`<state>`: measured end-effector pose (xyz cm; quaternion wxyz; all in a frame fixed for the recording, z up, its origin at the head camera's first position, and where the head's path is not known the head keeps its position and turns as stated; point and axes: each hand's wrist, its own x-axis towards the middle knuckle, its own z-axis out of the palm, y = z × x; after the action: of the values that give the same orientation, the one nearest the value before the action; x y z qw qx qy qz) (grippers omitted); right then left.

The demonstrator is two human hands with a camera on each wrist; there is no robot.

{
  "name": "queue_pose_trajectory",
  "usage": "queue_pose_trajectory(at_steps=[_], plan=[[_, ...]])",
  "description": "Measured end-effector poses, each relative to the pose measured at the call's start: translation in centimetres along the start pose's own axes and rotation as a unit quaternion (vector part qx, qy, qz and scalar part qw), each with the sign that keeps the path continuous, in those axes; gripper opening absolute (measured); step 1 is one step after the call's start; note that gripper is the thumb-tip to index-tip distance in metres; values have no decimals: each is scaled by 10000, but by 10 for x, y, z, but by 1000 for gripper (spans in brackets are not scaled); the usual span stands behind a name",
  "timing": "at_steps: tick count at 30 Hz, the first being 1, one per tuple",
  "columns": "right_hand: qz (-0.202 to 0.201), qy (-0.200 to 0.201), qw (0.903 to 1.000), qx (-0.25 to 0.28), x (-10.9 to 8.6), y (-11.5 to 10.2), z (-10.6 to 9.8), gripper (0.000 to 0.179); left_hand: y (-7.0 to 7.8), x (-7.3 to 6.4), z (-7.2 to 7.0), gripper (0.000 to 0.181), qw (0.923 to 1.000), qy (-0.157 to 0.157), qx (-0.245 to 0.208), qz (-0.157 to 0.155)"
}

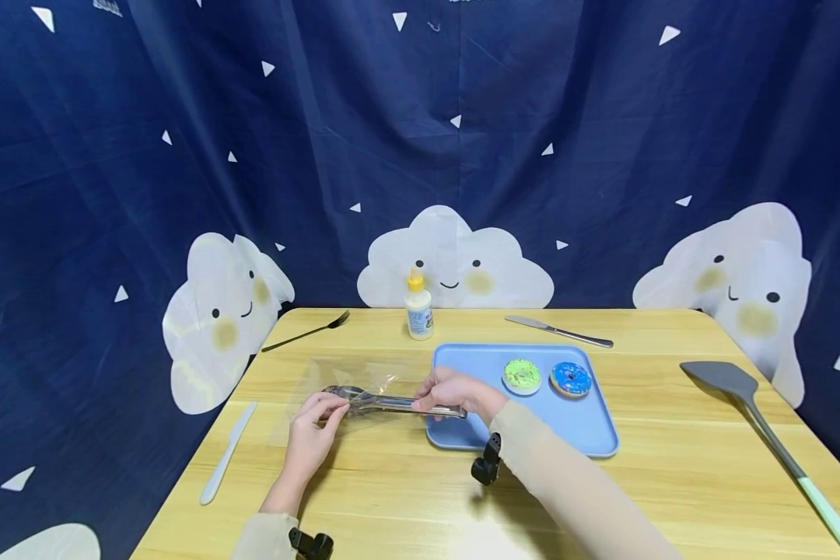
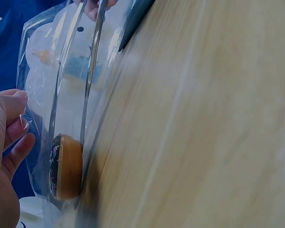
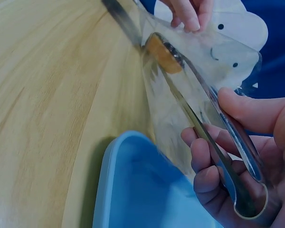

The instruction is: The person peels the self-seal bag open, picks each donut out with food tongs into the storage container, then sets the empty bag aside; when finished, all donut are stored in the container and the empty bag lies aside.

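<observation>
My right hand (image 1: pixel 455 391) grips metal tongs (image 3: pixel 240 137) near their bent end, thumb on one arm and fingers round the other. Between the tongs' tips is a chocolate-topped donut (image 2: pixel 69 166) with sprinkles, inside a clear plastic bag (image 2: pixel 33 109). With thumb and fingers my left hand (image 1: pixel 313 432) pinches the bag's edge beside the donut. Just right of the bag lies a blue tray (image 1: pixel 518 428), its left edge under my right hand. A green donut (image 1: pixel 521 376) and a blue donut (image 1: pixel 571 379) rest on it.
A yellow-capped bottle (image 1: pixel 419 307) stands behind the tray, with a metal knife (image 1: pixel 560 331) to its right. At the left are a dark fork (image 1: pixel 308 333) and a white knife (image 1: pixel 228 455). A long-handled spatula (image 1: pixel 763 420) lies along the right side.
</observation>
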<state>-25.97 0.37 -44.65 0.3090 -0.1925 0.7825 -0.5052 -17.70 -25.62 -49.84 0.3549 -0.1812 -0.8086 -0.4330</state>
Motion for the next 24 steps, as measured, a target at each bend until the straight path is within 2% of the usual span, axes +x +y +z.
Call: queue_pose_trajectory(at_steps=[7, 13, 21, 24], plan=[[-121, 63, 9999, 89, -10, 5, -8, 21, -1, 0, 1, 16, 9999, 16, 146, 37], [-229, 108, 9997, 55, -25, 8, -18, 26, -1, 1, 2, 17, 9997, 61, 249, 34], [-535, 269, 9982, -46, -53, 20, -31, 26, 0, 3, 1, 15, 9991, 123, 407, -50], [-677, 291, 9972, -106, -66, 26, -40, 24, 1, 4, 1, 15, 9979, 207, 607, 63]])
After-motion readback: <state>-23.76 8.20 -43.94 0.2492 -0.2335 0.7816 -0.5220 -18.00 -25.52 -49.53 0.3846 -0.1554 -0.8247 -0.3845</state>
